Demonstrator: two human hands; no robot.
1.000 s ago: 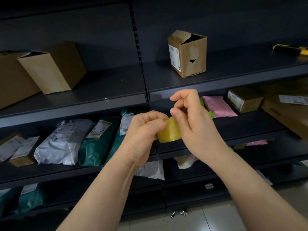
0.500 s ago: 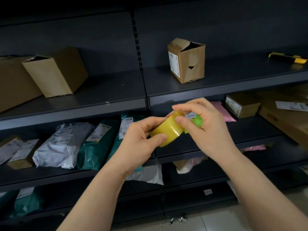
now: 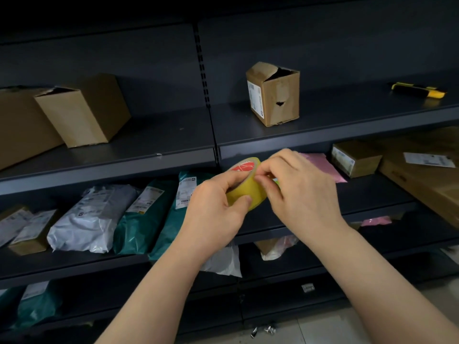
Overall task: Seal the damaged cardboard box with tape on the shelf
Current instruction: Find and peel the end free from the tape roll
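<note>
A small brown cardboard box (image 3: 274, 94) stands upright on the upper dark shelf (image 3: 347, 120), its top flap torn open and a hole in its front face. Below it, in front of the middle shelf, my left hand (image 3: 213, 207) grips a yellow roll of tape (image 3: 244, 192) with a red-and-white core, thumb on its outer band. My right hand (image 3: 298, 192) pinches at the roll's upper edge with curled fingertips. Both hands are well below and in front of the box.
Two larger brown boxes (image 3: 82, 112) sit on the upper shelf at left. A yellow-black utility knife (image 3: 419, 90) lies at the upper right. Grey, green and pink mail bags (image 3: 92, 217) and flat boxes (image 3: 355, 157) fill the middle shelf. Lower shelves hold more parcels.
The roll has turned so its red-and-white core faces up. My right fingertips have shifted onto its upper edge. The view has dropped slightly.
</note>
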